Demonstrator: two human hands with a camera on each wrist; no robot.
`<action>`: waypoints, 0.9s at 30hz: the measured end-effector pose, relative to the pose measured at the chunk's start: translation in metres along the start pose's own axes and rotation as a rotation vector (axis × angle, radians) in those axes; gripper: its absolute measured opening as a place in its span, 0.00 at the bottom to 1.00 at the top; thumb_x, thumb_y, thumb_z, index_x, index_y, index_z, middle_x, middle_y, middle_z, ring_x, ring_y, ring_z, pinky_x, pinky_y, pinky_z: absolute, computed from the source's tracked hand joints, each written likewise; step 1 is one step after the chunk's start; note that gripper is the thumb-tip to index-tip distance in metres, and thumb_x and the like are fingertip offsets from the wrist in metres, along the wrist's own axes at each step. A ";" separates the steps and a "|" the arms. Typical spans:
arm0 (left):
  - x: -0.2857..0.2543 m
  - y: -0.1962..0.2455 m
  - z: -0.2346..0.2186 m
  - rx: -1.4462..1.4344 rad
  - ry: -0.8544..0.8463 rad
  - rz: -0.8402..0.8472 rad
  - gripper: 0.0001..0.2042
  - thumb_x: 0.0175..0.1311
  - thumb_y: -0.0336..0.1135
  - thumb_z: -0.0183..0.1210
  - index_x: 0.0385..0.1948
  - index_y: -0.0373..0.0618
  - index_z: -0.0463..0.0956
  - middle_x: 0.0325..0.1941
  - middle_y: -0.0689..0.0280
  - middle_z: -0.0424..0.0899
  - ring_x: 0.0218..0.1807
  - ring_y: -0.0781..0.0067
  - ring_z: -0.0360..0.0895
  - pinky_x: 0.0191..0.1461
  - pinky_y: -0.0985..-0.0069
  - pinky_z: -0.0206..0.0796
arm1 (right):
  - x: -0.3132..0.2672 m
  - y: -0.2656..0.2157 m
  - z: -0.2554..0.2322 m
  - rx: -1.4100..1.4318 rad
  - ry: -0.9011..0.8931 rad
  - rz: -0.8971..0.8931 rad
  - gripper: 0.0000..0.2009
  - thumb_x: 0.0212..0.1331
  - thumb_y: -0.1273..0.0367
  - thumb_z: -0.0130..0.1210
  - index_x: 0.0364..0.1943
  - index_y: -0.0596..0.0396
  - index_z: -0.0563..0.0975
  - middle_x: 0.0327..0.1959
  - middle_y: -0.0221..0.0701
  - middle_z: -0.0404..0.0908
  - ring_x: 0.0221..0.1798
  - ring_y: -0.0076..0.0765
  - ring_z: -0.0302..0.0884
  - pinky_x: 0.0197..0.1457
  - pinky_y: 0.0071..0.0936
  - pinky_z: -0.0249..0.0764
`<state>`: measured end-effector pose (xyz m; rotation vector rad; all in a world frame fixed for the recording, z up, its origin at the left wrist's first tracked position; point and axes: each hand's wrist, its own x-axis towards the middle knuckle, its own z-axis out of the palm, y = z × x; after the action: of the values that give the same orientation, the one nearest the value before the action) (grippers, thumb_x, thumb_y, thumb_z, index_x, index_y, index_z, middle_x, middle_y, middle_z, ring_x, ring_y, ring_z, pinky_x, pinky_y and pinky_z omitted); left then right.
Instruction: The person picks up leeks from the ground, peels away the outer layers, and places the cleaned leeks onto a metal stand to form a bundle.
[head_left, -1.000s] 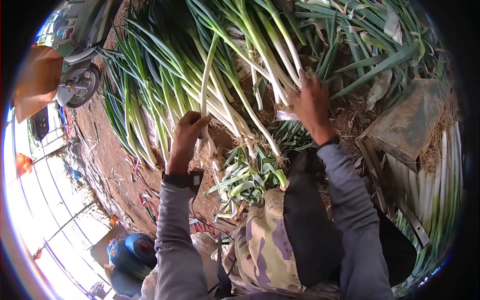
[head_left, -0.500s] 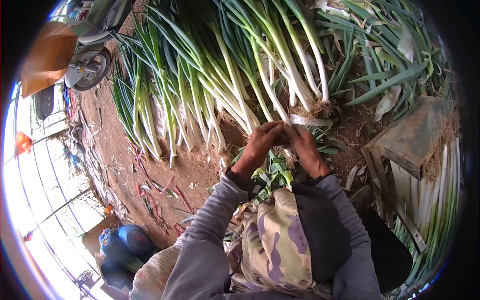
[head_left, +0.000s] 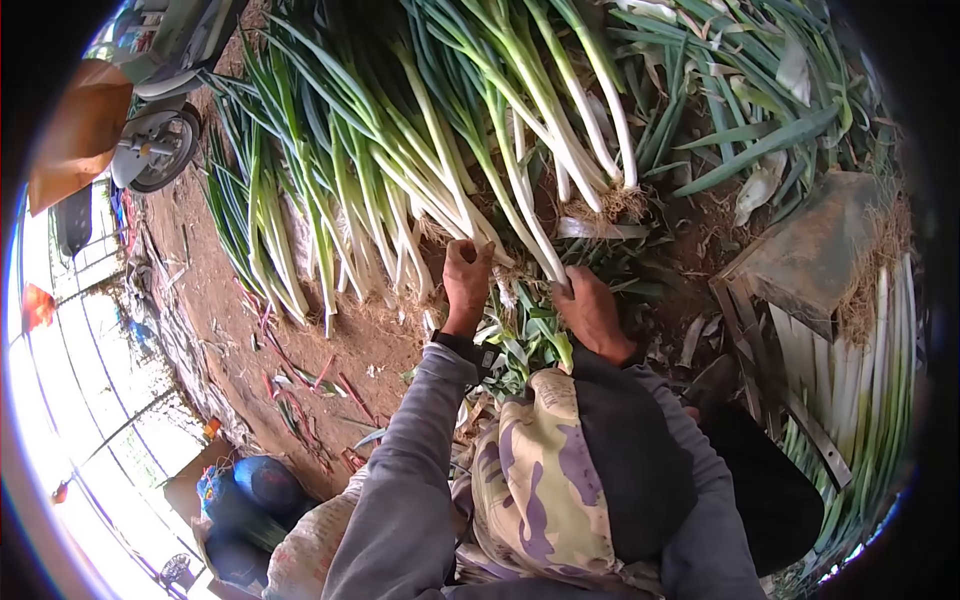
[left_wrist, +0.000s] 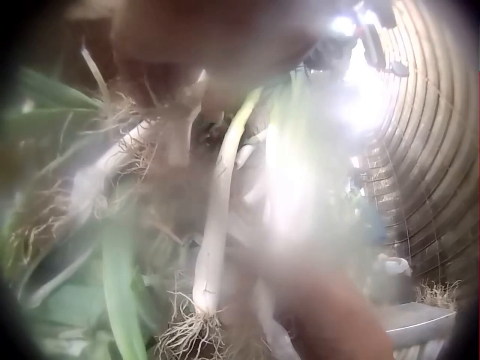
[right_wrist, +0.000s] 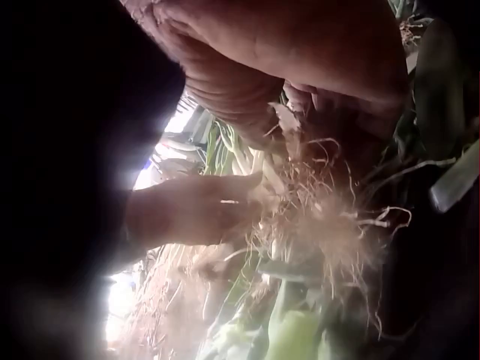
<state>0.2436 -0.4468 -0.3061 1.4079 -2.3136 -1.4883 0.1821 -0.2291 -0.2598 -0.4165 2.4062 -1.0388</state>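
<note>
Far to the left of both hands, a small wheel (head_left: 160,150) is shown, the vehicle above it cut off by the edge of the head view. Nearer, faint marks on a pale sack (head_left: 305,555), partly covered by the left sleeve (head_left: 400,500), cannot be read. Beyond the left hand (head_left: 467,290) and mostly to its left, a row of leeks (head_left: 360,190) is laid on the brown ground. The left thumb and forefinger are curled into a ring; whether anything is pinched cannot be told, as the left wrist view is badly blurred. Between the hands, slightly beyond them, the white stem of the held leek (head_left: 546,254) is seen, its lower end grasped by the right hand (head_left: 592,318) and hidden there in the head view. In the right wrist view, tangled roots (right_wrist: 322,225) are shown by the curled fingers. To the right of the right hand, cut-off white-stemmed leeks are partly covered by a dull metal sheet (head_left: 805,245).
</note>
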 end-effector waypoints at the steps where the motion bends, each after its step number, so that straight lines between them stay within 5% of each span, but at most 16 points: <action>1: -0.001 0.004 -0.002 0.007 -0.008 0.019 0.19 0.66 0.42 0.73 0.44 0.35 0.77 0.35 0.66 0.84 0.34 0.78 0.79 0.40 0.75 0.74 | 0.000 0.000 0.001 -0.021 -0.028 0.016 0.11 0.65 0.64 0.63 0.43 0.57 0.78 0.41 0.45 0.81 0.41 0.61 0.84 0.42 0.51 0.79; 7: -0.026 0.045 -0.014 -0.303 -0.308 -0.127 0.15 0.71 0.39 0.69 0.45 0.36 0.79 0.34 0.66 0.84 0.34 0.79 0.79 0.41 0.77 0.74 | 0.010 -0.005 0.005 -0.204 -0.070 0.020 0.14 0.63 0.63 0.64 0.42 0.60 0.79 0.39 0.47 0.83 0.41 0.62 0.85 0.43 0.52 0.82; 13: -0.063 0.062 -0.004 -0.399 -0.462 -0.190 0.18 0.74 0.42 0.66 0.52 0.35 0.79 0.37 0.67 0.85 0.38 0.79 0.81 0.47 0.77 0.76 | 0.038 -0.015 -0.036 0.202 -0.226 0.248 0.18 0.62 0.58 0.66 0.40 0.64 0.84 0.34 0.51 0.87 0.41 0.61 0.87 0.44 0.48 0.80; 17: -0.080 0.054 0.020 -0.543 -0.683 -0.276 0.15 0.78 0.41 0.61 0.53 0.37 0.79 0.42 0.67 0.85 0.44 0.76 0.84 0.52 0.75 0.77 | 0.047 0.012 -0.041 0.279 -0.097 0.096 0.19 0.64 0.58 0.67 0.45 0.63 0.83 0.35 0.52 0.87 0.40 0.59 0.87 0.43 0.47 0.78; 23: -0.081 0.072 0.054 -0.526 -0.703 -0.182 0.15 0.79 0.41 0.58 0.49 0.35 0.81 0.39 0.66 0.86 0.39 0.77 0.82 0.46 0.75 0.76 | 0.037 -0.004 -0.060 0.358 0.047 -0.055 0.18 0.72 0.61 0.62 0.51 0.65 0.80 0.38 0.51 0.86 0.38 0.58 0.84 0.44 0.45 0.78; 26: -0.070 0.067 0.064 -0.300 -0.720 -0.167 0.15 0.79 0.41 0.57 0.45 0.34 0.82 0.35 0.65 0.86 0.36 0.78 0.80 0.43 0.73 0.74 | 0.028 -0.006 -0.073 0.440 0.051 -0.056 0.17 0.73 0.61 0.61 0.50 0.64 0.80 0.36 0.49 0.84 0.36 0.57 0.83 0.43 0.45 0.77; 27: -0.066 0.067 0.063 -0.205 -0.714 -0.119 0.15 0.79 0.41 0.57 0.43 0.35 0.83 0.31 0.64 0.85 0.33 0.78 0.79 0.39 0.74 0.72 | 0.024 -0.010 -0.082 0.431 0.018 -0.034 0.17 0.74 0.61 0.60 0.50 0.64 0.80 0.33 0.42 0.84 0.29 0.43 0.81 0.36 0.39 0.76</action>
<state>0.2085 -0.3479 -0.2639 1.0905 -2.3162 -2.5089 0.1190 -0.1975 -0.2113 -0.2944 2.1129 -1.5336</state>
